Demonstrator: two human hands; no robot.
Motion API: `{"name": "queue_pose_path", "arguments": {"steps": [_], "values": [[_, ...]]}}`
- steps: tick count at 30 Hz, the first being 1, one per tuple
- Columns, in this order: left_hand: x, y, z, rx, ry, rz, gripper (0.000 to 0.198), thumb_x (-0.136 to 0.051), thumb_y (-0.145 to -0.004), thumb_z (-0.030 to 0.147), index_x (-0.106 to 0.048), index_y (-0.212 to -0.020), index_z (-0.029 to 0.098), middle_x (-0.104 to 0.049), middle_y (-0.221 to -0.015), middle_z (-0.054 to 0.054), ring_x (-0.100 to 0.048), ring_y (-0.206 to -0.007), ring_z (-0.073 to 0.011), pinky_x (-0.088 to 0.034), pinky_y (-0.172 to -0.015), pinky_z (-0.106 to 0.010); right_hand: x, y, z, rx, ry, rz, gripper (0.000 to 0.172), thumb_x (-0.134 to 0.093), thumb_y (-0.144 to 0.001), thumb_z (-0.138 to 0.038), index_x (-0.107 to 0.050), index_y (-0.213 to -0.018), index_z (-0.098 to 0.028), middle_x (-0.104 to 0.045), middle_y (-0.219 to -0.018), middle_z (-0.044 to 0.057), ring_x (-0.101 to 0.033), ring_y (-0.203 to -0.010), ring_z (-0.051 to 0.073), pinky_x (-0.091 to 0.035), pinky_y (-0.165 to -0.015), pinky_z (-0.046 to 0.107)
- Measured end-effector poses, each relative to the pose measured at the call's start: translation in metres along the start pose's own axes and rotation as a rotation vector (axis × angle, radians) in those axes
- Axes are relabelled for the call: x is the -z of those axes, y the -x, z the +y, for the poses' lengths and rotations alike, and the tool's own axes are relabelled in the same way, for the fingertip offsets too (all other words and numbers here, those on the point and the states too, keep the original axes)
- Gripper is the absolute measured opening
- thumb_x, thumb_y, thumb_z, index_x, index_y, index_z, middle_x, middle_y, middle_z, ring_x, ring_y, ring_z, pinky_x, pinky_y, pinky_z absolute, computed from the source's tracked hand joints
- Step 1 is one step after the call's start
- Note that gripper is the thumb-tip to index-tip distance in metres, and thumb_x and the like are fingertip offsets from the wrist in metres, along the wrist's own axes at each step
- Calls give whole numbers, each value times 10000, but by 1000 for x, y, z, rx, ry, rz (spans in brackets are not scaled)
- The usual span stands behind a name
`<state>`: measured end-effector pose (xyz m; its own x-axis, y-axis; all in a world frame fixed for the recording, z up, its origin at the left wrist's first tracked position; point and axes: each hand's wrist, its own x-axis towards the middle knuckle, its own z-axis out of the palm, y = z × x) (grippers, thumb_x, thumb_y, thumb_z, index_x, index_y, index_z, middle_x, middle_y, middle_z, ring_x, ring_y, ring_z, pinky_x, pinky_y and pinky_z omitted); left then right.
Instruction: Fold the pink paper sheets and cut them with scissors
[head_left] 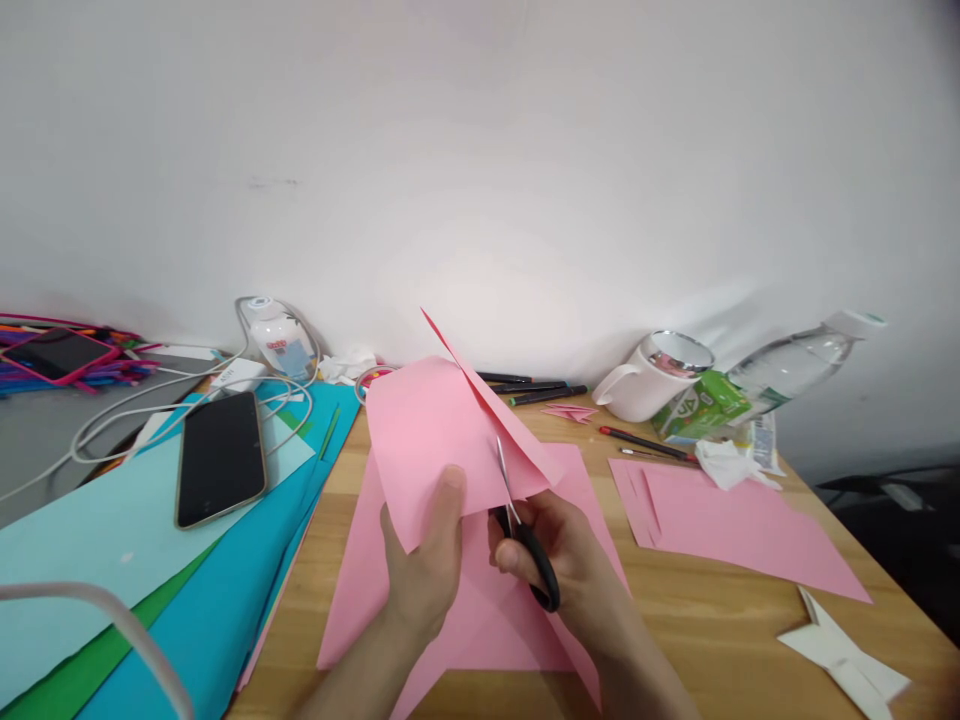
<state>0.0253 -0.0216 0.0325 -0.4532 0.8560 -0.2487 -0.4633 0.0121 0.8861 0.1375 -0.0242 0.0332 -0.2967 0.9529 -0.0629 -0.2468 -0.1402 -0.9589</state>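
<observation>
A sheet of pink paper (pixel 427 430) is raised above the table, gripped by my left hand (pixel 429 560) with the thumb on top near its lower edge. My right hand (pixel 562 550) is closed around the black handles of a pair of scissors (pixel 541 565). The blades point up and away from me, along a cut in the paper. To the right of the blades, a narrow cut part (pixel 510 420) stands up at an angle. Under both hands, more pink paper (pixel 517 630) lies on the wooden table.
At left, a phone (pixel 221 460) and a white cable lie on blue and green sheets (pixel 217 600). Markers (pixel 540 390), a white mug (pixel 649 380) and a leaning water bottle (pixel 795 360) line the back. Pink pieces (pixel 735 520) and a folded white paper (pixel 844 650) lie right.
</observation>
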Motion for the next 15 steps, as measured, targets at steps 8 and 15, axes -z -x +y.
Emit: {"name": "queue_pose_path", "arguments": {"steps": [8, 15], "values": [[-2, 1, 5, 37, 1, 27, 530, -796, -596, 332, -615, -1072, 185, -718, -899, -82, -637, -1002, -283, -491, -892, -408, -1, 0, 1, -24, -4, 9, 380, -806, -620, -352, -506, -779, -181, -497, -617, -43, -414, -560, 99, -324, -525, 228], [-2, 1, 4, 49, 8, 37, 588, -808, -568, 326, -596, -1096, 174, -713, -893, -79, -647, -948, -279, -520, -818, -391, -1, 0, -1, -60, 11, 48, 396, -812, -595, -357, -497, -760, -182, -499, -593, -47, -407, -527, 90, -326, -493, 221]]}}
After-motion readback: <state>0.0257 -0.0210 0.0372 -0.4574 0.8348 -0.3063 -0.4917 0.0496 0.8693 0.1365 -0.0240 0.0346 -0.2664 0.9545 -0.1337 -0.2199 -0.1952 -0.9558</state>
